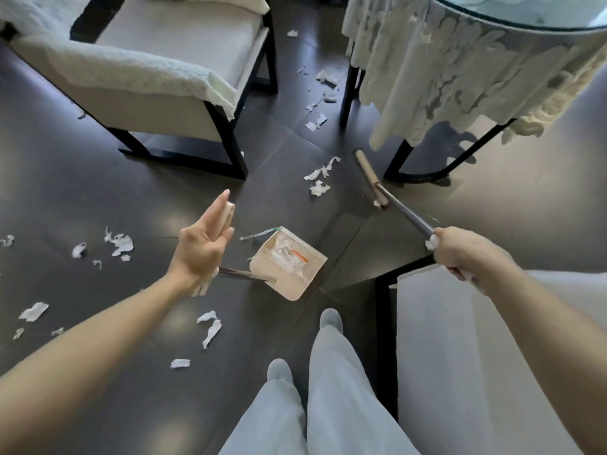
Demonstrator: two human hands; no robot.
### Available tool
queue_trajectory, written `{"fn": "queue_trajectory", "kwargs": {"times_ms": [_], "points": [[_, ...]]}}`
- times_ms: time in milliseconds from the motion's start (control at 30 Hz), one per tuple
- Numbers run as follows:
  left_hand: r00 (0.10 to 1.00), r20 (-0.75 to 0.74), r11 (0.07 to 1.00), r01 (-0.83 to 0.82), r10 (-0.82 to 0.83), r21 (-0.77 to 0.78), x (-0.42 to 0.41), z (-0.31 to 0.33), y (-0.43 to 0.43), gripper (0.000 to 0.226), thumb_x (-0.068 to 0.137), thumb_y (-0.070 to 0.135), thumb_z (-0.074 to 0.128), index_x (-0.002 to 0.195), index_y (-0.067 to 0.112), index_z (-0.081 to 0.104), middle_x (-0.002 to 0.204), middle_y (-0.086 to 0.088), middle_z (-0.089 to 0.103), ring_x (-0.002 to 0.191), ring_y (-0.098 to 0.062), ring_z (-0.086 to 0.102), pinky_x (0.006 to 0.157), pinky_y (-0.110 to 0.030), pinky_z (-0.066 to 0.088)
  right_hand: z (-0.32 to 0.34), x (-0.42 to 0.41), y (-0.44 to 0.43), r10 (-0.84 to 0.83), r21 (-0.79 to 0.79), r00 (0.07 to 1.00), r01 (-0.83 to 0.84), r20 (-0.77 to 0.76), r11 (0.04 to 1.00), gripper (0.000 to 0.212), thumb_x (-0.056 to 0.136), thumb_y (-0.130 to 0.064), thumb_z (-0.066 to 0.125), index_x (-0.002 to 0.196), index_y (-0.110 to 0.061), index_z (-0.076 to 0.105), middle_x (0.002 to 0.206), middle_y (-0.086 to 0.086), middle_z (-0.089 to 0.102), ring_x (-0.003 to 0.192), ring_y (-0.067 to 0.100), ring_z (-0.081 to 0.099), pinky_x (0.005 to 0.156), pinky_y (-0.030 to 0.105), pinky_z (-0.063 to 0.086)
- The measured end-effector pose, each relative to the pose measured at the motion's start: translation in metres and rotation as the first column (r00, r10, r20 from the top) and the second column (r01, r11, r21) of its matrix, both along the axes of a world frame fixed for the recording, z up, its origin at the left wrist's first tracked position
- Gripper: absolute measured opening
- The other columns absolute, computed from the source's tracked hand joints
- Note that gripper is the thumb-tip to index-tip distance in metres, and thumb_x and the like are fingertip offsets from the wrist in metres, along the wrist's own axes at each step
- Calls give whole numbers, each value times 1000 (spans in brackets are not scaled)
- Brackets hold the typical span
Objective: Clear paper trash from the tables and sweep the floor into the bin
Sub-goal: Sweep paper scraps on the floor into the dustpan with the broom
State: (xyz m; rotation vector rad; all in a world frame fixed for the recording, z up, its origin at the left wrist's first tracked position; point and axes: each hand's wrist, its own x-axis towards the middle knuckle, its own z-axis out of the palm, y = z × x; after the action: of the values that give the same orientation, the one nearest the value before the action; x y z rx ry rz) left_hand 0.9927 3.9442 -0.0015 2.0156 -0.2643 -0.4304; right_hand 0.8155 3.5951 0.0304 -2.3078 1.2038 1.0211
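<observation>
Clenching the grey-poled, beige-headed broom (372, 182) at centre right, the right hand (460, 251) wraps its fingers round; left hand (200, 247) fingers pinch the beige plastic dustpan (295, 284) handle mid-frame. Torn white paper scraps (318, 188) edge open dark floor (98, 198).

Torn paper scraps (318, 188) lie scattered across the dark floor (98, 178).

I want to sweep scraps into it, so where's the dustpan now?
In the head view the dustpan sits on the floor at centre, just ahead of the person's feet, its handle in the left hand, the broom head beyond to its right.
</observation>
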Motion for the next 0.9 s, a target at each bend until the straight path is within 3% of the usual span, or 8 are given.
{"fn": "queue_trajectory", "kwargs": {"times_ms": [100, 167, 267, 433, 500, 600, 733, 900], "points": [[997, 50, 998, -63, 63, 9, 8, 0, -29, 69, 88, 2, 61, 131, 53, 45, 118, 23, 63, 108, 5, 54, 96, -14, 43, -29, 30, -30, 5, -25, 1000, -6, -29, 1000, 26, 89, -2, 47, 114, -4, 55, 103, 17, 66, 82, 32, 64, 63, 31, 53], [997, 39, 998, -62, 63, -18, 12, -2, -52, 66, 87, -3, 59, 136, 39, 46, 113, 30, 58, 105, 23, 50, 87, 2, 35, -44, 44, -46, 8, -30, 999, -10, -53, 1000, 33, 86, 0, 46, 118, -3, 55, 101, 17, 66, 85, 32, 63, 62, 30, 52], [999, 8, 999, -40, 40, -32, 21, -5, -88, 66, 87, -7, 58, 137, 34, 46, 101, 43, 55, 107, 23, 46, 89, 2, 36, -58, 55, -58, 73, 11, 992, -72, -107, 997, 44, 85, 1, 48, 129, -1, 52, 112, 17, 66, 99, 31, 64, 73, 28, 50], [996, 72, 998, 55, -56, 15, 41, -6, -139, 67, 87, -1, 61, 134, 43, 45, 107, 46, 49, 105, 30, 42, 90, 6, 27, -44, 49, -63, 100, 170, 989, -82, -104, 982, 47, 83, 6, 47, 129, -3, 50, 71, 10, 59, 72, 27, 61, 57, 24, 52], [991, 95, 995, 93, -96, 35, 47, -4, -158, 66, 87, 2, 62, 136, 43, 45, 108, 47, 46, 105, 31, 40, 90, 7, 26, -32, 35, -73, -101, 280, 995, 104, -25, 954, 45, 91, 0, 39, 134, -11, 46, 67, 9, 49, 58, 23, 52, 49, 20, 45], [983, 69, 986, 168, -167, -8, 56, -1, -185, 68, 86, 0, 60, 134, 47, 46, 108, 48, 51, 109, 27, 42, 91, 5, 27, -15, 14, -92, -492, 427, 870, 445, 2, 787, 48, 95, -3, 41, 139, -22, 43, 71, 7, 43, 48, 12, 38, 36, 14, 32], [963, 60, 964, 265, -264, -14, 70, 1, -218, 73, 88, 3, 60, 128, 62, 43, 117, 38, 55, 114, 21, 45, 97, 0, 30, 1, -9, -98, -601, 464, 799, 526, 17, 713, 58, 93, -2, 52, 143, -25, 39, 48, 4, 46, 38, 12, 39, 39, 19, 36], [927, 49, 926, 374, -372, -48, 89, -3, -249, 73, 88, -2, 59, 131, 55, 44, 118, 35, 53, 111, 24, 44, 95, 3, 29, 14, -32, -102, -680, 405, 731, 606, 54, 684, 43, 90, 0, 52, 132, -11, 48, 44, 4, 44, 41, 16, 39, 44, 24, 36]]}}
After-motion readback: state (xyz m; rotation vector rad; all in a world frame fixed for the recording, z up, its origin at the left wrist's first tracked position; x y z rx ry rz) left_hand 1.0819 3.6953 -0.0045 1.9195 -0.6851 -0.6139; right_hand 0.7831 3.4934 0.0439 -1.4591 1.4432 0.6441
